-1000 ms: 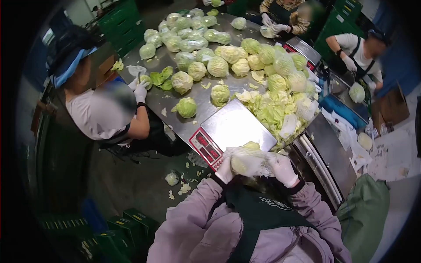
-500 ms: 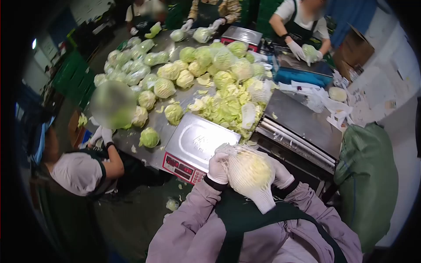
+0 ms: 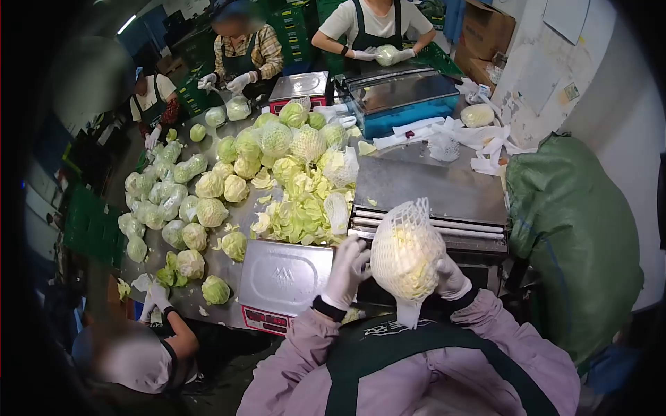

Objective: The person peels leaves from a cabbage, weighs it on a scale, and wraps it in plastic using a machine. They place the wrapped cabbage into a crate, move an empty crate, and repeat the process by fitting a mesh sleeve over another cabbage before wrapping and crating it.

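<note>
A pale cabbage in a white foam net (image 3: 407, 253) is up in front of my apron, with loose net at its top and bottom ends. My right hand (image 3: 452, 279), in a white glove, grips its right side; some fingers are hidden behind the net. To the left of the cabbage is my gloved left hand (image 3: 348, 272), its fingers bent and apart, with nothing visible in them. Near that hand lies the steel-topped scale (image 3: 286, 274) with a red front. Behind the cabbage stands a flat metal machine with rollers (image 3: 430, 231).
Loose leaves (image 3: 298, 215) and netted cabbages (image 3: 275, 139) are heaped beyond the scale; bagged cabbages (image 3: 149, 211) lie left. A green sack (image 3: 576, 236) stands at right. Co-workers work around the table, one (image 3: 139, 350) close at left.
My left hand has come off the netted cabbage and moved to its left. The cabbage has been raised, with its net's top end now upright. The camera view has shifted too.
</note>
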### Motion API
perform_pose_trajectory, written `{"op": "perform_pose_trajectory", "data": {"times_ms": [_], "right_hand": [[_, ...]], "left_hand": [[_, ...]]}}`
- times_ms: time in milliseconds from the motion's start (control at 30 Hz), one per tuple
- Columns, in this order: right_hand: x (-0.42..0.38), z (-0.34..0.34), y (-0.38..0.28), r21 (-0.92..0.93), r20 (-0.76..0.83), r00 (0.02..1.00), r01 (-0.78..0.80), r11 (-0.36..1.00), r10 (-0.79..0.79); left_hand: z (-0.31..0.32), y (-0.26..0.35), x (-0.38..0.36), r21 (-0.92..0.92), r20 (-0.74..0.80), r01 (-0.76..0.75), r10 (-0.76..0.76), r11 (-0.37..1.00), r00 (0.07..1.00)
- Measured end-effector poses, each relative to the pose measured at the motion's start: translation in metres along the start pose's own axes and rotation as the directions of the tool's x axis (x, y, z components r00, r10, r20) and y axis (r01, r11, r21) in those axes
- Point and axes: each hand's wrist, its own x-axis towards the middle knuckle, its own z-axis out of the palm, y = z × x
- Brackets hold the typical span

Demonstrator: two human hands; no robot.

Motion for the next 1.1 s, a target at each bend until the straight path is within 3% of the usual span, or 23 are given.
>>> {"op": "perform_pose_trajectory", "data": {"times_ms": [67, 167, 233, 300, 400, 467, 533, 567, 600, 667, 700, 733, 767, 800, 867, 900, 933, 1000, 1033, 1100], "right_hand": [[0.007, 0.009, -0.015, -0.13, 0.021, 0.998, 0.056, 0.99, -0.054], [0.019, 0.008, -0.015, -0.229, 0.057, 0.998, 0.028, 0.973, -0.015], [0.023, 0.027, -0.019, -0.498, 0.029, 0.999, 0.043, 0.866, -0.033], [0.028, 0.025, -0.015, -0.513, 0.068, 0.998, 0.033, 0.858, 0.003], [0.038, 0.02, -0.013, -0.43, 0.104, 0.989, -0.055, 0.901, 0.109], [0.042, -0.002, 0.005, -0.508, 0.064, 0.987, -0.096, 0.856, 0.149], [0.052, -0.001, 0.017, -0.322, 0.085, 0.962, -0.218, 0.921, 0.258], [0.057, 0.001, 0.026, -0.246, 0.136, 0.962, -0.201, 0.948, 0.239], [0.062, 0.001, 0.035, -0.244, 0.153, 0.951, -0.225, 0.943, 0.267], [0.071, 0.003, 0.052, 0.049, 0.109, 0.922, -0.379, 0.924, 0.372], [0.079, 0.024, 0.056, 0.041, 0.132, 0.919, -0.38, 0.924, 0.372], [0.085, 0.023, 0.07, 0.037, 0.14, 0.912, -0.395, 0.918, 0.386], [0.101, 0.022, 0.099, -0.004, 0.117, 0.872, -0.479, 0.878, 0.476], [0.109, 0.021, 0.116, -0.037, 0.082, 0.836, -0.542, 0.84, 0.543], [0.122, 0.034, 0.143, -0.004, 0.099, 0.797, -0.599, 0.801, 0.596], [0.128, 0.036, 0.158, 0.016, 0.101, 0.756, -0.652, 0.758, 0.647], [0.134, 0.04, 0.169, 0.038, 0.101, 0.714, -0.698, 0.715, 0.693], [0.147, 0.05, 0.19, 0.003, 0.099, 0.725, -0.686, 0.728, 0.682], [0.152, 0.049, 0.2, -0.093, 0.068, 0.689, -0.716, 0.692, 0.722], [0.161, 0.052, 0.212, -0.245, -0.024, 0.647, -0.743, 0.623, 0.762]], "left_hand": [[0.006, -0.007, -0.013, -0.016, 0.175, 0.15, -0.145, 0.989, 0.974], [0.014, -0.011, -0.018, -0.14, 0.392, 0.235, -0.164, 0.962, 0.905], [0.005, -0.024, -0.01, -0.202, 0.381, 0.168, -0.08, 0.965, 0.921], [0.001, -0.023, -0.009, -0.31, 0.397, 0.117, 0.016, 0.944, 0.918], [0.009, -0.009, -0.015, -0.151, 0.25, -0.083, 0.119, 0.985, 0.961], [0.006, -0.002, -0.023, 0.263, 0.151, -0.293, 0.26, 0.919, 0.954], [-0.024, -0.009, -0.024, 0.329, 0.12, -0.109, 0.073, 0.938, 0.99], [-0.024, 0.013, -0.039, 0.214, 0.161, -0.07, 0.035, 0.974, 0.986], [-0.034, 0.029, -0.048, 0.238, 0.126, 0.008, -0.039, 0.971, 0.991], [-0.083, 0.035, -0.047, 0.193, 0.117, 0.07, -0.094, 0.979, 0.989], [-0.094, 0.054, -0.051, 0.135, 0.006, 0.036, -0.037, 0.99, 0.999], [-0.143, 0.037, -0.032, 0.041, -0.17, -0.018, 0.025, 0.999, 0.985], [-0.182, 0.069, -0.033, 0.098, -0.529, -0.043, 0.089, 0.994, 0.844], [-0.22, 0.074, -0.028, 0.081, -0.596, -0.063, 0.099, 0.995, 0.797], [-0.287, 0.083, -0.006, 0.13, -0.742, -0.251, 0.262, 0.959, 0.617], [-0.312, 0.091, 0.006, 0.132, -0.788, -0.25, 0.255, 0.959, 0.561], [-0.369, 0.092, 0.015, 0.09, -0.645, -0.158, 0.179, 0.983, 0.743], [-0.364, 0.106, 0.038, 0.278, -0.903, 0.008, 0.258, 0.961, 0.344], [-0.367, 0.114, 0.047, 0.279, -0.897, 0.01, 0.257, 0.96, 0.359], [-0.396, 0.116, 0.078, 0.328, -0.929, 0.182, 0.281, 0.927, 0.243]]}}
